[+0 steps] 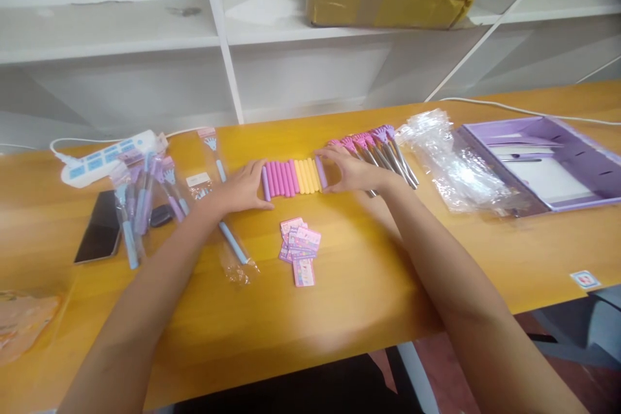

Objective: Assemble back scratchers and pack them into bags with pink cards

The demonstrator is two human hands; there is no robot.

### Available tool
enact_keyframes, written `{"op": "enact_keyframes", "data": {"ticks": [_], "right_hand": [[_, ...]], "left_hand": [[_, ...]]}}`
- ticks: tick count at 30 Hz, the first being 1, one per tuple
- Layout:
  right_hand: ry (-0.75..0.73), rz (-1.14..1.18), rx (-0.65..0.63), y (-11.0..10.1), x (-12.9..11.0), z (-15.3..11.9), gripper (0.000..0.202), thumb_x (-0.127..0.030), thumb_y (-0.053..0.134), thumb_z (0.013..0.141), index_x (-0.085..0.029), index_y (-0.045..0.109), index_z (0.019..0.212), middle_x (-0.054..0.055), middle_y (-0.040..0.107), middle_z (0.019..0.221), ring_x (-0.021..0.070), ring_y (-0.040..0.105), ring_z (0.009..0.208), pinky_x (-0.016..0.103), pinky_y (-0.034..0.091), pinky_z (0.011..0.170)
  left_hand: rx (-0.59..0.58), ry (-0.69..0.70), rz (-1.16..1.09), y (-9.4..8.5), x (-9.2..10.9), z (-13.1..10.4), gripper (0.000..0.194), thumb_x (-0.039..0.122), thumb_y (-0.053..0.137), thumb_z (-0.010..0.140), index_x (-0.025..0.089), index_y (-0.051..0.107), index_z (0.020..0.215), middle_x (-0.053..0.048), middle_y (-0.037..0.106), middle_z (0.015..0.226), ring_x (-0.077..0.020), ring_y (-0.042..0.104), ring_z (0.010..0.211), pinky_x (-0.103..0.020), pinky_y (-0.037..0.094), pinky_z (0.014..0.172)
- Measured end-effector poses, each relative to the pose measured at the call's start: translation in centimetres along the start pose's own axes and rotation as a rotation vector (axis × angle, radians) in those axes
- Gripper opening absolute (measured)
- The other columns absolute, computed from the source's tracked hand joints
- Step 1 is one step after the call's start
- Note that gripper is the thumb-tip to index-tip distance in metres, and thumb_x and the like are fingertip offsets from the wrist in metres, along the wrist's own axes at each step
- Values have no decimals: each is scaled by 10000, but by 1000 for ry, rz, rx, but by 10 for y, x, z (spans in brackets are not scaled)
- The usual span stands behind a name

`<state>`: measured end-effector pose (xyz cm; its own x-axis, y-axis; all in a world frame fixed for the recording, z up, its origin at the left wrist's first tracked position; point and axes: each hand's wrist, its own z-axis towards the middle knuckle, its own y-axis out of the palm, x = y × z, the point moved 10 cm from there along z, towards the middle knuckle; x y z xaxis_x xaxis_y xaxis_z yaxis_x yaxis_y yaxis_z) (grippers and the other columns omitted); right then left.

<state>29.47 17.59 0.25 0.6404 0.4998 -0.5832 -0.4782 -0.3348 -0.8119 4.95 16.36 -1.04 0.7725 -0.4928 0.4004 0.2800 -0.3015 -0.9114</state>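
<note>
both hands are on the table (359, 310), one at each end of a row of short coloured sticks (284, 179) lying side by side between them. order from the left: one lilac, a run of pink, a run of yellow, one lilac. left hand (241, 187): thumb and fingers spread wide about the left end. right hand (353, 171): likewise wide, about the right end. i cannot tell how firmly either presses.

nearer me than my hands, midway: a small overlapping pile of printed cards (305, 242). just right of my right hand: metal rods with pink and purple hand-shaped heads (383, 149); farther right, clear plastic bags (456, 165), then an open purple box (579, 152). left of my left hand: wrapped blue and purple hand-topped sticks (141, 210), a dark phone (99, 228) and a power strip (109, 158).
</note>
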Motion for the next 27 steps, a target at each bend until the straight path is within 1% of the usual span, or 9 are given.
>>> {"op": "enact_keyframes", "data": {"ticks": [4,8,13,17,21,24,27], "right_hand": [[-1,0,-11,0,0,-1,1019,-426,875,788,-321,402,1685,125,430,1646,393,400,1576,604,354,1327],[-7,24,-23,0,3,-1,1026,-426,874,781,-320,399,1684,130,430,1629,388,441,1549,606,371,1318],[-4,-4,-20,2,9,0,1030,-418,887,778,-327,398,1679,124,416,1650,395,369,1596,614,328,1336],[10,-16,-29,3,11,-1,1065,-400,903,760,-299,387,1686,138,402,1653,414,362,1596,605,326,1334],[2,-23,-47,1,7,-2,1050,-436,892,777,-323,383,1688,119,395,1658,395,361,1598,595,319,1340],[71,-25,-50,-2,12,-3,1079,-439,905,758,-311,376,1689,129,347,1696,402,372,1596,583,331,1336],[168,-25,-41,-4,19,-5,1117,-422,929,726,-316,373,1688,142,314,1723,425,471,1526,573,404,1299]], "left_hand": [[10,22,-8,-1,0,2,1124,673,793,811,202,270,1688,-220,407,1717,-432,445,1566,-536,444,1230],[37,-2,17,-4,-1,3,1128,656,821,787,199,301,1678,-221,437,1699,-439,492,1526,-545,460,1211],[33,-22,46,-5,-3,4,1120,679,823,769,182,351,1655,-227,502,1640,-453,566,1436,-527,525,1108],[20,-9,65,-8,-1,5,1115,667,833,765,172,369,1650,-222,531,1621,-441,569,1434,-503,510,1129],[11,-18,71,-9,-3,6,1119,680,834,767,189,366,1656,-212,534,1631,-445,552,1466,-511,497,1154],[17,-28,65,-7,-6,7,1149,716,839,753,213,357,1667,-205,506,1666,-444,516,1511,-510,483,1182],[40,-30,48,-5,-6,9,1143,695,858,751,219,364,1665,-205,501,1675,-438,502,1527,-515,468,1203]]}}
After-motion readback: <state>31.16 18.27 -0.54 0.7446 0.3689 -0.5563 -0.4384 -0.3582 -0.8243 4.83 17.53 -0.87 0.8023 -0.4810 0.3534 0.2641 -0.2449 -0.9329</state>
